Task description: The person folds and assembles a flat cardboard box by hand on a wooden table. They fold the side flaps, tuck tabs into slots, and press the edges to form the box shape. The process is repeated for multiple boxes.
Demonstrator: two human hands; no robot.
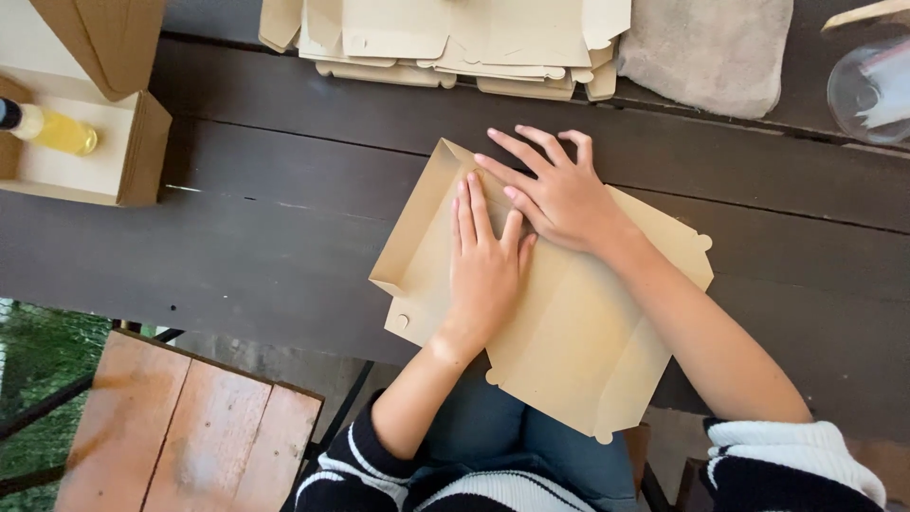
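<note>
A flat tan cardboard box blank lies on the dark wooden table, partly over its near edge. Its left flap stands folded up. My left hand presses flat on the blank just inside that raised flap, fingers together. My right hand lies beside it, fingers spread, on the blank's upper part near the top corner. Neither hand grips anything.
A stack of unfolded tan box blanks sits at the far edge, with a grey cloth to its right and a clear glass vessel at the far right. An open cardboard box holding a yellow bottle stands at left. A wooden bench is below.
</note>
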